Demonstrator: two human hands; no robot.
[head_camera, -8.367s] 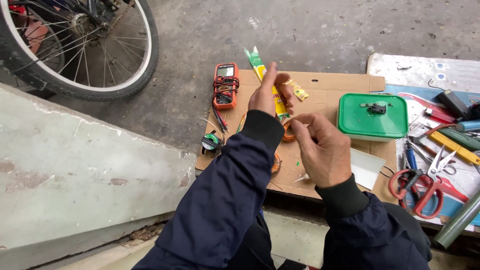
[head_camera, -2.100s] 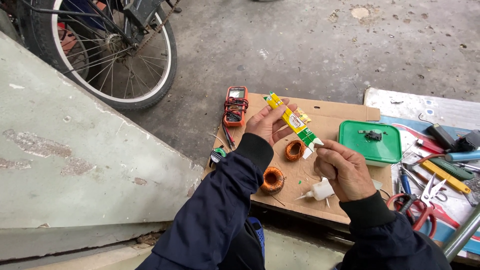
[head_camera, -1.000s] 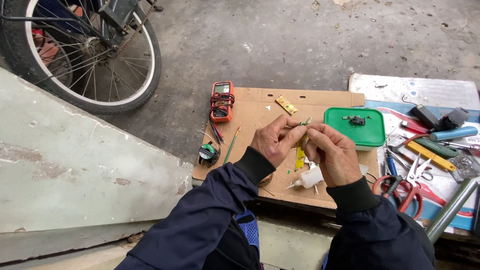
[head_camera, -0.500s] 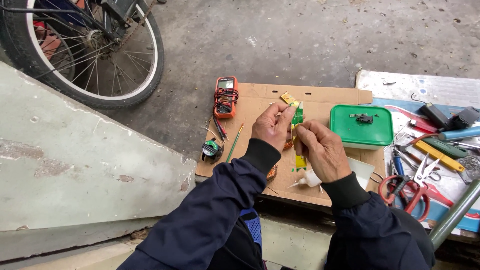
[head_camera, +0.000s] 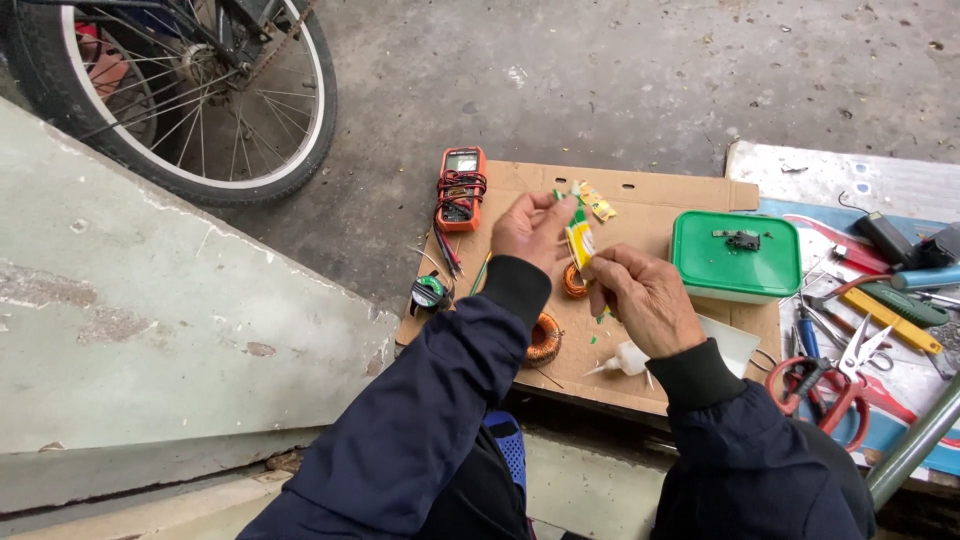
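- Two hands meet over a flat sheet of cardboard on the concrete floor, and between them is a small yellow-and-green tube, held roughly upright above the cardboard.
- Far left, a bicycle wheel stands on the floor behind a pale concrete ledge, well apart from the work.
- An orange meter with coiled leads lies at the cardboard's left edge, with a small green-and-black reel below it; neither is being touched.
- Left hand pinches the tube's upper end, fingers closed on it.
- Just below the hands lie two copper wire rings, one beside the left sleeve and one partly hidden under the tube.
- Right hand is closed around the tube's lower end; whether the cap is on cannot be told.
- A small white bottle lies on its side near the right wrist.
- A green-lidded box sits further right, then red-handled scissors and loose tools.
- Judging by this, the tube is only being readied; the rings look untouched.
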